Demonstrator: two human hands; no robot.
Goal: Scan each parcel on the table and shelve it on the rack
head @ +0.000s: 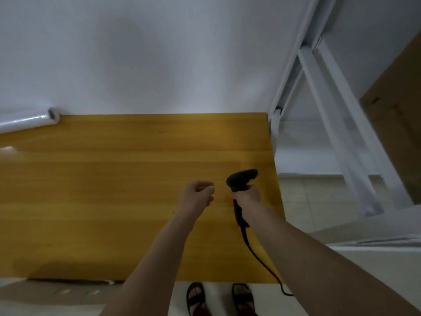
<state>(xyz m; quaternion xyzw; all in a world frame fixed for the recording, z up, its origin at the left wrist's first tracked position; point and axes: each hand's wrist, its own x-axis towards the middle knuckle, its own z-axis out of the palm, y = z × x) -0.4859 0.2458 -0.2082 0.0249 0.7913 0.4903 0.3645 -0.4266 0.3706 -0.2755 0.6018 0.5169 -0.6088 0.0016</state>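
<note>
My right hand (248,197) grips the handle of a black barcode scanner (241,179), whose head points left over the right part of the wooden table (114,179). The scanner's cable (262,261) trails down past the table's front edge. My left hand (197,196) hovers just left of the scanner with its fingers curled and nothing in it. A white metal rack (323,110) stands to the right of the table. A brown cardboard parcel (396,124) shows at the far right on the rack side. No parcel lies on the visible tabletop.
A white plastic-wrapped roll (29,120) lies at the table's back left corner against the white wall. Flattened cardboard (57,293) lies on the floor below the front edge. My sandalled feet (218,297) stand close to the table. Tiled floor shows right of the table.
</note>
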